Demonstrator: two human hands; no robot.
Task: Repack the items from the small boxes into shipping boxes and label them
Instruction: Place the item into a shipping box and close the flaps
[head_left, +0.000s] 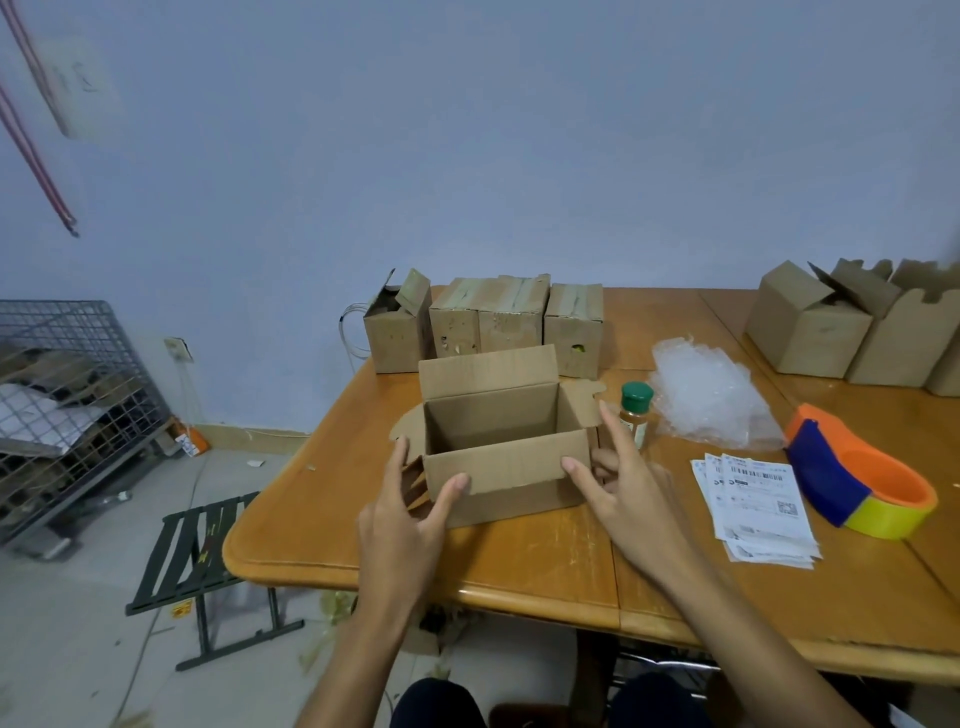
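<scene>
An open cardboard shipping box (501, 483) stands on the wooden table (545, 561), its flaps spread and its inside bare. My left hand (410, 514) touches the box's near left corner with spread fingers. My right hand (618, 488) rests at the near right corner, its thumb on the front flap and its fingers loosely spread. A small spice bottle (636, 413) with a green cap stands just right of the box. Several small cardboard boxes (488, 322) line the table's far edge. A stack of shipping labels (753, 506) lies to the right.
A sheet of bubble wrap (711, 400) lies behind the labels. An orange and blue tape dispenser (857, 475) sits at the right. More open boxes (831, 327) stand at the far right. A folding stool (202, 561) and a wire cage (67, 395) stand on the floor at left.
</scene>
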